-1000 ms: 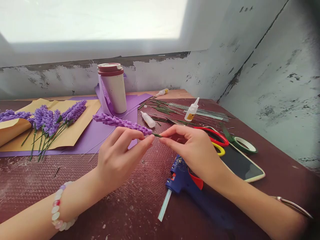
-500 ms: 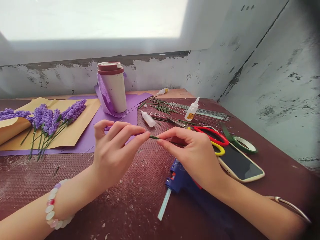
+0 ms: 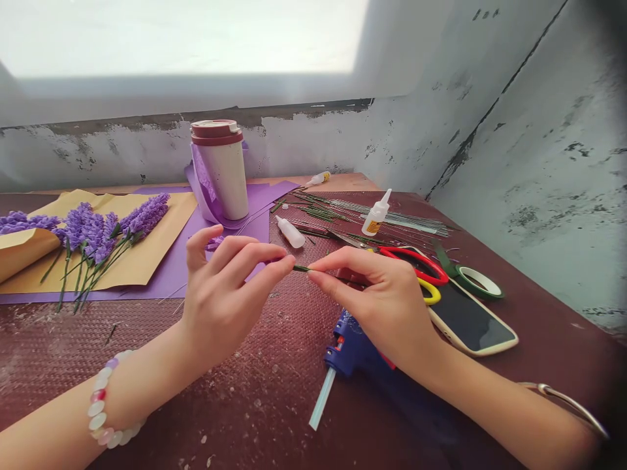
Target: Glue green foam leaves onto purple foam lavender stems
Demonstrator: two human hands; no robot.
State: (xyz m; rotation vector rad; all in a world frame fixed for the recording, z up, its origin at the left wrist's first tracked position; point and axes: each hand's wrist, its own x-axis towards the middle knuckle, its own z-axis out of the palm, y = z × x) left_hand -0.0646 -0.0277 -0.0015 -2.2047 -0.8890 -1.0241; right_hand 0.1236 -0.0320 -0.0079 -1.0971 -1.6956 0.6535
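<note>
Surface: maroon woven worktop [image 3: 255, 405] | near: we log left hand [image 3: 223, 300] and right hand [image 3: 377, 300], both nearly closed, pinching a green wire stem [image 3: 301, 268], purple bloom [image 3: 214, 243] showing behind left fingers | far: white-and-maroon tumbler [image 3: 220, 173] | risk: we judge a slackened pinch could drop the stem

The dark maroon bench [image 3: 245, 405], its woven surface flecked with pale residue, carries a purple paper sheet [image 3: 171, 281] at the left. To the right, green florist wires [image 3: 392, 220] fan out beside a white squeeze bottle [image 3: 290, 232], with red-and-yellow scissors [image 3: 416, 263], a roll of green floral tape [image 3: 477, 282], a smartphone [image 3: 470, 320] and a blue hot glue gun [image 3: 345, 346] nearer the front.
</note>
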